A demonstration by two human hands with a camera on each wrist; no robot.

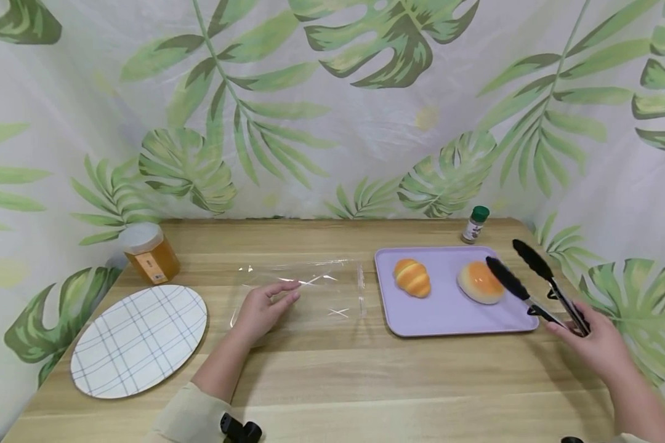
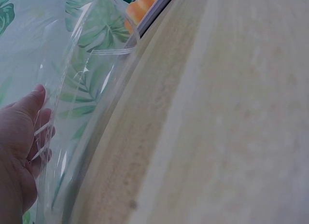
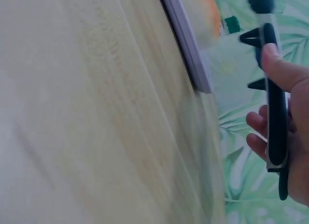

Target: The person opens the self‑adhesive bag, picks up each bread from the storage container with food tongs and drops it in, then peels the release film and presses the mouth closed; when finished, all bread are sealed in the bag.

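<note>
A clear plastic bag [image 1: 327, 295] lies in the middle of the wooden table, slightly puffed up. My left hand [image 1: 268, 307] is at its left end, thumb and forefinger extended and apart, with film [image 2: 72, 113] around the fingers. My right hand [image 1: 601, 341] grips black-tipped metal tongs [image 1: 554, 298] near their hinge end, thumb along one arm of the tongs [image 3: 276, 113]. The tongs' tips are spread apart, pointing away over the right end of a lilac tray [image 1: 443, 320]. On it sit a striped croissant-like bread [image 1: 412, 278] and a round glossy bun [image 1: 481, 283].
At the left stands an oval checked plate [image 1: 141, 341]. Behind that is an amber jar [image 1: 152, 255] with a pale lid. A small green-capped shaker [image 1: 475, 225] stands behind the tray. A leaf-patterned cloth [image 1: 332, 123] hangs around the table.
</note>
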